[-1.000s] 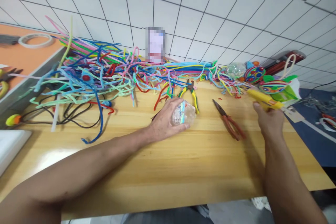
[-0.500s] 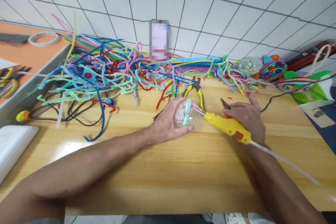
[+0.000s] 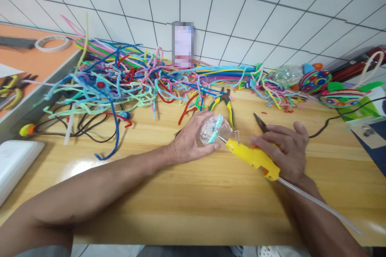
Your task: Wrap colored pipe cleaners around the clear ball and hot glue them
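Note:
My left hand (image 3: 188,140) is wrapped round a clear plastic ball (image 3: 226,126) with pale bits inside and light blue and yellow-green pipe cleaner strips (image 3: 215,129) across it. A yellow hot glue gun (image 3: 250,156) is in my right hand (image 3: 286,148), a clear glue stick (image 3: 319,204) trailing from its back. The gun's metal nozzle (image 3: 222,138) points at the ball beside the strips; whether it touches, I cannot tell. Dark-jawed pliers (image 3: 259,121) lie by my right fingers, their handles largely hidden. Yellow-and-green pliers (image 3: 229,110) rest open just beyond the ball.
A tangle of coloured pipe cleaners (image 3: 120,76) runs along the tiled wall, with a phone (image 3: 183,44) propped behind. Decorated crafts (image 3: 315,80) stand at the back right. A black cord (image 3: 331,118) crosses the right side; a white box (image 3: 21,164) sits at left.
The glue gun has shifted left and slightly down, bringing its nozzle nearer the strips. My right hand has moved down with it, and the strips on the ball are more tilted.

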Available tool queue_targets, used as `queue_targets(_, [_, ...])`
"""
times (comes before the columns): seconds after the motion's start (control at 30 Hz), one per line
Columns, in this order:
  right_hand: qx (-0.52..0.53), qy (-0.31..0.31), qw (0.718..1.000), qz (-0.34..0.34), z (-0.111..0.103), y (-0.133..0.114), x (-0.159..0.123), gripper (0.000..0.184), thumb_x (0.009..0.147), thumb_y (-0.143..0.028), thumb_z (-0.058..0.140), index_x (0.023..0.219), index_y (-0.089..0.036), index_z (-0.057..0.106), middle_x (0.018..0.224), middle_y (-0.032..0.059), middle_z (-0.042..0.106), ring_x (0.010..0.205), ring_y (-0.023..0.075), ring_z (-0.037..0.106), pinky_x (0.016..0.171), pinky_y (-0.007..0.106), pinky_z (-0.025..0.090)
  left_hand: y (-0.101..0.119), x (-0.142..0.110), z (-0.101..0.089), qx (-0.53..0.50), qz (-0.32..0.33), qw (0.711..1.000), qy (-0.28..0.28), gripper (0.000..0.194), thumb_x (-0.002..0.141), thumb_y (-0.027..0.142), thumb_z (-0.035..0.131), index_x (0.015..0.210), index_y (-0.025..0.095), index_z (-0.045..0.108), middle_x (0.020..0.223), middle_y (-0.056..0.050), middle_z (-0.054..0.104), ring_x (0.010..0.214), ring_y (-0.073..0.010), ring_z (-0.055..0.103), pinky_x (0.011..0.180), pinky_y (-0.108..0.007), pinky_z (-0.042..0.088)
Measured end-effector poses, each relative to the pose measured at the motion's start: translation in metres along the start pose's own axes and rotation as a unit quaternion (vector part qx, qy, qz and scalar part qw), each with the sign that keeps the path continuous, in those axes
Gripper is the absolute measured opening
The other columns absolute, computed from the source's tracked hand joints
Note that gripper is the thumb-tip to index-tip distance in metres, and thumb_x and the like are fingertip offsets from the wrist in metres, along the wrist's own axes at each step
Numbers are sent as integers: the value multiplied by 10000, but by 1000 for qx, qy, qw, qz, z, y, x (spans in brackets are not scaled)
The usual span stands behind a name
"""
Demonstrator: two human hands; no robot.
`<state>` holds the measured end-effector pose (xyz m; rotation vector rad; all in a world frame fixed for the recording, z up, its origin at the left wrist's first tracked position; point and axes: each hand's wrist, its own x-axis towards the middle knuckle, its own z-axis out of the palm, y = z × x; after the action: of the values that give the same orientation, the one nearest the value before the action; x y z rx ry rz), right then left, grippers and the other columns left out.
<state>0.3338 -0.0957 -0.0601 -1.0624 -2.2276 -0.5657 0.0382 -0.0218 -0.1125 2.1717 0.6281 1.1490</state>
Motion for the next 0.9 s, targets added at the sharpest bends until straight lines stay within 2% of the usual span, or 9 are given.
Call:
queue_targets(0.4, [-15,-4,1000,-12,-1,-4,5,422,1096,-386,453,1467,-309,638,975,65,713,1118,305,682,1162,562,380,-1,2,1,-6,10,1000,-4,764,932,414,764,1580,245,397,1533,-177,552,1480,-364,512,1247,-596,440])
queue_targets(0.9, [-21,1,1000,8,2,-3,2,363,1092,-384,460,1378,-305,669,955,39,711,1106,254,684,1181,520,378,-2,0,1,12,6,1000,-2,754,947,381,753,1597,267,390,1527,-155,558,1478,-347,512,1239,-576,454])
